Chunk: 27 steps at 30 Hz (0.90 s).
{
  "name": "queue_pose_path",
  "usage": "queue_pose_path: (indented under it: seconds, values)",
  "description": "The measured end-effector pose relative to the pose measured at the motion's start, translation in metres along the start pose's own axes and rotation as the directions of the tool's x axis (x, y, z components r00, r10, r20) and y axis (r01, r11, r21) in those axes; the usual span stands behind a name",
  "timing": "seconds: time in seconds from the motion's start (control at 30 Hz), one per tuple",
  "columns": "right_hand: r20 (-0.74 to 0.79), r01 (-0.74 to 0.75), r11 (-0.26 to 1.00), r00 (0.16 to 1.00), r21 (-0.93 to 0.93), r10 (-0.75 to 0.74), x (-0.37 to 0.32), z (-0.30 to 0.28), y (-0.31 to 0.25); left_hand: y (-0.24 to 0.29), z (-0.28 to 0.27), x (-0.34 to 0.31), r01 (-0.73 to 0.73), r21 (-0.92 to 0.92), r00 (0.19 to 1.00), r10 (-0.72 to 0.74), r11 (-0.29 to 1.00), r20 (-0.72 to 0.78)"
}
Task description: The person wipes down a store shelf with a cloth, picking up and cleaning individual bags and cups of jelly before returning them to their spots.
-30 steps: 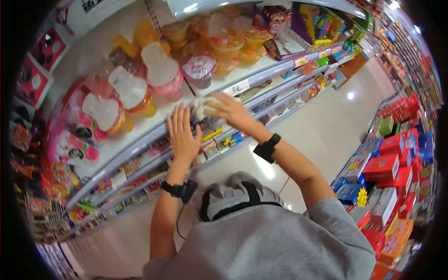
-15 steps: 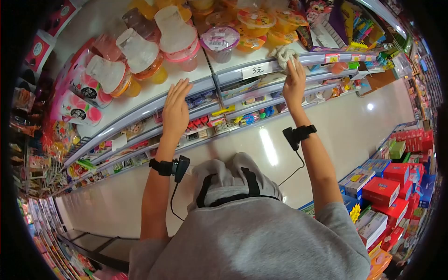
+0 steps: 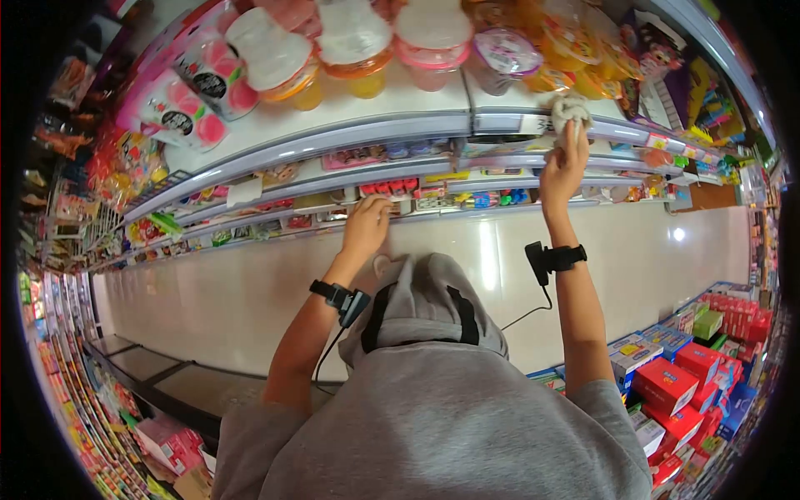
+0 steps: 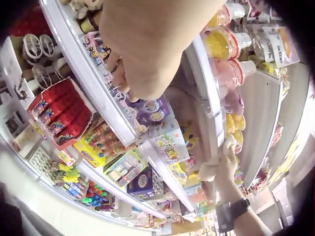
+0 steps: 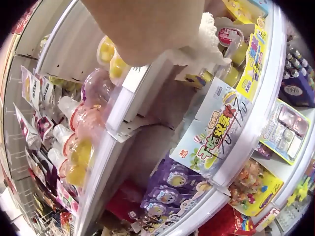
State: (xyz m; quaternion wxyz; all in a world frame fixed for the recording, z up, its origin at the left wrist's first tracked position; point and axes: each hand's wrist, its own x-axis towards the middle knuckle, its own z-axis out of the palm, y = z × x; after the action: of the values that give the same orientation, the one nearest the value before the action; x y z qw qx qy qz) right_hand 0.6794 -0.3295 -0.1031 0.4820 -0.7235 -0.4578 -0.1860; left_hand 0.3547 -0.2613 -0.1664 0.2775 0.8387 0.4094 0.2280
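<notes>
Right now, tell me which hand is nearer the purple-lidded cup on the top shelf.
Right. The right hand holds a cloth on the shelf edge just below the cup; the left hand touches a lower shelf.

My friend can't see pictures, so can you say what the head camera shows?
Seen from above, a person in a grey hoodie holds a pale cloth against the front edge of the top shelf with the right hand. The left hand rests on a lower shelf. Colourful jelly cups stand on the top shelf.

Jelly cups (image 3: pixel 358 46) on the top shelf (image 3: pixel 392 107), cloth (image 3: pixel 570 108) at its front edge.
</notes>
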Motion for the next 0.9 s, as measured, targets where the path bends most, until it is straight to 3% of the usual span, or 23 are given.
queue_pose_path:
  seconds: [0.13,0.33,0.43,0.5,0.53,0.6,0.63,0.67,0.73,0.77,0.9]
  values:
    - [-0.006,0.132,0.991,0.991,0.025,-0.132,-0.011,-0.001,-0.031,-0.008,-0.019,-0.003,-0.014,0.019,1.000,0.013,1.000,0.026]
    - [0.192,0.377,0.923,0.903,0.077,-0.384,-0.031,0.038,-0.087,-0.046,-0.053,-0.004,0.091,0.005,0.992,-0.090,0.996,-0.088]
    - [0.221,0.396,0.917,0.891,0.045,-0.395,-0.041,0.061,-0.106,-0.068,-0.071,-0.010,0.200,-0.030,0.970,-0.202,0.979,-0.135]
    - [0.206,0.378,0.926,0.906,-0.001,-0.370,-0.045,0.071,-0.114,-0.082,-0.083,-0.013,0.232,-0.009,0.929,-0.224,0.973,-0.296]
    - [0.212,0.388,0.922,0.900,0.008,-0.381,-0.047,0.074,-0.120,-0.088,-0.088,-0.012,0.242,-0.014,0.923,-0.235,0.970,-0.305]
    - [0.257,0.415,0.909,0.875,0.034,-0.409,-0.048,0.078,-0.132,-0.099,-0.098,-0.010,0.385,-0.037,0.856,-0.372,0.922,-0.360]
    - [0.263,0.427,0.902,0.864,0.068,-0.429,-0.048,0.081,-0.139,-0.104,-0.105,-0.008,0.257,0.018,0.879,-0.226,0.966,-0.420]
    - [0.266,0.432,0.899,0.860,0.074,-0.436,-0.048,0.083,-0.146,-0.108,-0.109,-0.004,0.264,0.015,0.874,-0.233,0.964,-0.426]
    - [0.309,0.427,0.898,0.844,0.107,-0.438,-0.047,0.086,-0.160,-0.109,-0.118,0.007,0.256,0.220,0.907,-0.156,0.941,-0.391]
    - [0.314,0.425,0.896,0.840,0.128,-0.443,-0.047,0.086,-0.168,-0.108,-0.123,0.013,0.337,0.191,0.912,-0.270,0.922,-0.309]
    - [0.327,0.475,0.845,0.780,0.247,-0.534,-0.062,0.084,-0.195,-0.131,-0.126,0.029,0.276,0.265,0.946,-0.212,0.924,-0.246]
